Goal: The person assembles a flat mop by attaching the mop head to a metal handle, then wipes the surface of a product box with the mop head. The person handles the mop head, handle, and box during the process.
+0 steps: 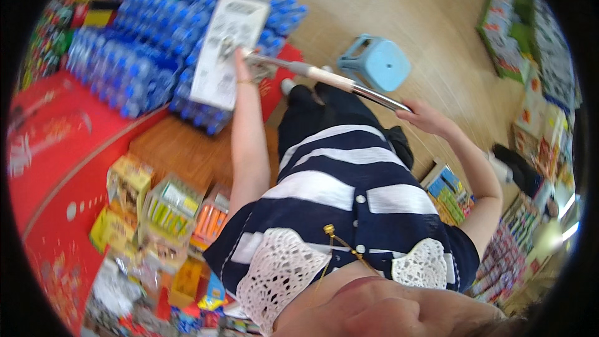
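A telescopic pole (331, 79), silver with a pale sleeve, runs across in front of me. My right hand (430, 118) is closed round its lower right end. At the other end my left hand (243, 68) is closed against the pole where it meets a large white printed card (215, 72); motion blur hides its exact grip. The card stands tilted, with a grey top edge and small drawings on it. Whether it is fixed to the pole, I cannot tell.
Blue-capped water bottles (134, 78) in packs are stacked behind the card beside a red-covered counter (56, 150). A light blue plastic stool (377, 62) stands on the tiled floor. Boxed snacks (171, 209) lie at lower left; goods on shelves (530, 37) line the right.
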Available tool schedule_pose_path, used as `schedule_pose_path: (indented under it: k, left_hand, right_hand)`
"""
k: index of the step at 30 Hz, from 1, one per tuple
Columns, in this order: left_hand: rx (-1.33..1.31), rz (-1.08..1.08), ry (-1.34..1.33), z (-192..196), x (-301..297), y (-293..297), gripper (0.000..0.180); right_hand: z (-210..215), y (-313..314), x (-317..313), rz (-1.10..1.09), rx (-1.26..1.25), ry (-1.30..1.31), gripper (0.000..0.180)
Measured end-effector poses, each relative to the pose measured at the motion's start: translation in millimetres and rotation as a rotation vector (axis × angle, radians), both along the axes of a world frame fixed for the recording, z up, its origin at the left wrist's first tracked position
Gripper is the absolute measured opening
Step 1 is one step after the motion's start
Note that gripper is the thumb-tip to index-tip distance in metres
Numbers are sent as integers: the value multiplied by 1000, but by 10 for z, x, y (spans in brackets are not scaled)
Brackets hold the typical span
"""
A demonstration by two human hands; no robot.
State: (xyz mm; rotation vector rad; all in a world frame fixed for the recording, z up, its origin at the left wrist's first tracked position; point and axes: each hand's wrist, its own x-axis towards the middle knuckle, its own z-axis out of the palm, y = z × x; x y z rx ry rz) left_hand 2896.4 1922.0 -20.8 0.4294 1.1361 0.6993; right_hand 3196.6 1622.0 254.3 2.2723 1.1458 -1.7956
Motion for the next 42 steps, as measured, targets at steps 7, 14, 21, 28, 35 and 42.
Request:
schedule_pose_path:
  k: [7,14,21,28,35,42]
  left_hand:
    - [-24,120,-282,-189,-255,8,50]
    - [-54,122,-335,-114,-136,-58,52]
    - [-75,238,-296,6,-81,-54,51]
    - [-35,188,-324,-93,-95,-29,50]
    - [-6,172,-255,-130,-113,0,54]
    - [-2,163,-194,-8,-57,-31,52]
  right_hand:
    - [192,356,18,-59,-194,76,42]
    - [5,0,-10,468,423,-527,34]
    - [-20,26,26,-409,-619,657,35]
    - [-34,6,-179,420,392,-653,34]
    - [-88,40,-57,-545,-690,758,34]
    - [-46,32,-386,134,238,-172,28]
